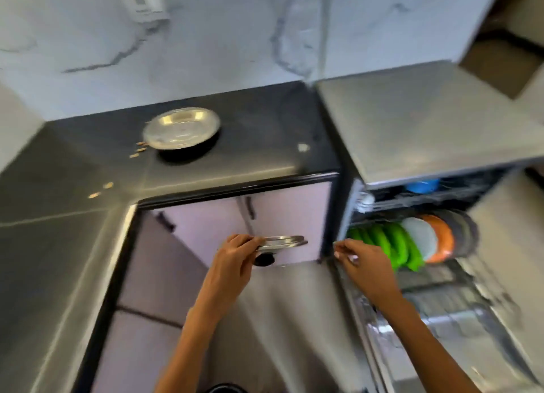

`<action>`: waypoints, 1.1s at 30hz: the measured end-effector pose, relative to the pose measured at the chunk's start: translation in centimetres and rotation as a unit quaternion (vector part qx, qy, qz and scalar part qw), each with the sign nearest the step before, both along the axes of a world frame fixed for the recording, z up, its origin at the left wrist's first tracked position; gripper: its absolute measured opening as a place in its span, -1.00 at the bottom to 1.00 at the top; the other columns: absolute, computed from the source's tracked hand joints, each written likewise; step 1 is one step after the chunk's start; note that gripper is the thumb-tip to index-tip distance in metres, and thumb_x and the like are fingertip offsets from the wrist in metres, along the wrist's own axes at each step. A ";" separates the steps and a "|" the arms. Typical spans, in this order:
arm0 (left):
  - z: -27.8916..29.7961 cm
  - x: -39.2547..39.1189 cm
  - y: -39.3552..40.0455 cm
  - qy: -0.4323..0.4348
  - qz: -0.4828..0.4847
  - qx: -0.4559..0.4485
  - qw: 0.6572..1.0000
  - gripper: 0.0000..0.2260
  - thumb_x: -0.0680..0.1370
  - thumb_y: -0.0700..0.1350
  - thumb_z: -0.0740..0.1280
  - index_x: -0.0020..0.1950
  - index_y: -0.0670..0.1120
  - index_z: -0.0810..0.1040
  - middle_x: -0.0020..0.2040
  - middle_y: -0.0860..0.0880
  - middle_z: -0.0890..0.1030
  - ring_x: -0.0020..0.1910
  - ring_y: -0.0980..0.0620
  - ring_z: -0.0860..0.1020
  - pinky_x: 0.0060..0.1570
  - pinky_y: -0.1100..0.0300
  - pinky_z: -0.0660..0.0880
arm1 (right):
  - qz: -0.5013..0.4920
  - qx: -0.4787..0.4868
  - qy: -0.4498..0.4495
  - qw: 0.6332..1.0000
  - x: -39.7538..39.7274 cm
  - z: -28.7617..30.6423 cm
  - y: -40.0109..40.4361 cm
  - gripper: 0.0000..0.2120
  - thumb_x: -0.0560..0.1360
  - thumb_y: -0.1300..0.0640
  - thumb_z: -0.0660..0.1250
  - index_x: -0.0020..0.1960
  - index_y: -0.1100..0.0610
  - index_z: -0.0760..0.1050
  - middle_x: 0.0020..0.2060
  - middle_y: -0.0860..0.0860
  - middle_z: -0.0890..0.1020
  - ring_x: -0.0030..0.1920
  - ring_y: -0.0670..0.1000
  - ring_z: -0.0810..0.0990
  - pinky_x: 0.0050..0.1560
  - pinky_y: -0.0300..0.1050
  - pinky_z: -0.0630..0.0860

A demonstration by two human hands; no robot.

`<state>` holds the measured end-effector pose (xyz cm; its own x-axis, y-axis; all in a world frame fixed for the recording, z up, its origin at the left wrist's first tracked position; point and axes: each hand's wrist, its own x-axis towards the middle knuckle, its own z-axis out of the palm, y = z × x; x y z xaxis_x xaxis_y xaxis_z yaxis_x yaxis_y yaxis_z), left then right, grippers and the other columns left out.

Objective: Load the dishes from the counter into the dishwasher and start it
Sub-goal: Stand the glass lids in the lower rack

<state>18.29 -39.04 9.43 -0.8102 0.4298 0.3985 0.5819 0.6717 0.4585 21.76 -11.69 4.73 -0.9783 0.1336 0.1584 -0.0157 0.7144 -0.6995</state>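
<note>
Left hand (235, 254) grips a steel plate (281, 242) by its rim, held level before the cabinet. Right hand (363, 260), fingers loosely extended, reaches toward the dishwasher's lower rack (459, 278), which holds green plates (391, 245), one white, one orange. Further steel plates (181, 128) remain stacked on the dark counter (250, 139).

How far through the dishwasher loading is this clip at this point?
Partly done. The lower rack already holds green plates, a white plate and an orange one. In hand: the left hand grips a steel plate; the right hand reaches toward the rack. Left: a stack of steel plates on the black counter, then closing and starting.
</note>
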 end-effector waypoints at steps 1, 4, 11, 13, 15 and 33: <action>-0.6 -0.7 2.7 -0.010 -0.033 -0.002 0.999 -0.79 0.49 -0.22 0.23 0.07 -0.16 0.57 -0.12 -0.08 0.61 -0.15 0.02 0.46 -0.16 0.23 0.41 | -0.017 -0.002 -0.010 1.000 1.1 -0.6 2.8 -0.77 0.36 0.14 0.40 0.01 0.06 0.62 -0.10 -0.01 0.69 -0.13 0.02 0.66 -0.13 -0.07 0.59; -3.0 -1.8 12.9 -0.040 -0.155 -0.010 0.987 -0.80 0.49 -0.17 0.21 0.07 -0.10 0.54 -0.07 -0.04 0.59 -0.12 0.02 0.46 -0.15 0.20 0.42 | -0.041 0.002 -0.029 0.999 5.4 -2.4 10.7 -0.51 0.27 0.14 0.43 0.19 0.07 0.52 0.12 -0.01 0.61 0.11 -0.04 0.52 0.12 -0.25 0.41; -8.4 -0.9 29.7 -0.129 -0.343 -0.022 0.930 -0.75 0.53 -0.09 0.23 0.16 -0.06 0.57 0.10 -0.01 0.61 0.11 0.06 0.51 0.15 0.19 0.40 | -0.217 0.026 -0.034 0.975 12.3 -8.1 19.7 -0.71 0.32 0.23 0.44 -0.05 -0.06 0.50 -0.20 -0.06 0.67 -0.19 -0.04 0.64 -0.20 -0.24 0.51; -11.2 -1.3 32.4 -0.132 -0.338 -0.038 0.931 -0.61 0.45 -0.14 0.29 0.29 0.01 0.51 0.23 0.06 0.56 0.21 0.13 0.45 0.25 0.21 0.32 | -0.269 0.063 -0.062 0.959 13.7 -10.5 22.0 -0.71 0.25 0.27 0.53 -0.12 0.01 0.55 -0.29 -0.06 0.66 -0.31 -0.05 0.63 -0.35 -0.28 0.46; -15.7 -1.9 34.1 -0.136 -0.319 -0.066 0.936 -0.53 0.43 -0.13 0.32 0.35 0.03 0.46 0.28 0.06 0.52 0.24 0.13 0.43 0.25 0.18 0.31 | -0.313 0.086 -0.103 0.940 14.8 -14.1 23.9 -0.72 0.21 0.29 0.57 -0.15 0.08 0.59 -0.37 -0.02 0.65 -0.43 -0.02 0.62 -0.49 -0.28 0.44; -48.9 1.4 37.8 -0.152 -0.349 -0.435 0.816 -0.35 0.40 0.01 0.47 0.43 -0.13 0.36 0.47 -0.19 0.24 0.44 -0.19 0.22 0.40 -0.11 0.10 | -0.272 -0.094 -0.192 0.938 9.3 -40.0 30.8 -0.93 0.42 0.20 0.42 -0.14 0.11 0.55 -0.27 -0.16 0.64 -0.20 -0.20 0.63 -0.15 -0.39 0.47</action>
<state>19.71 -1.23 -39.46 -0.2523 0.8419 -0.4769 0.9101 0.3740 0.1787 31.09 19.13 -35.26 -0.7365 0.6207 -0.2689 0.5956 0.4066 -0.6928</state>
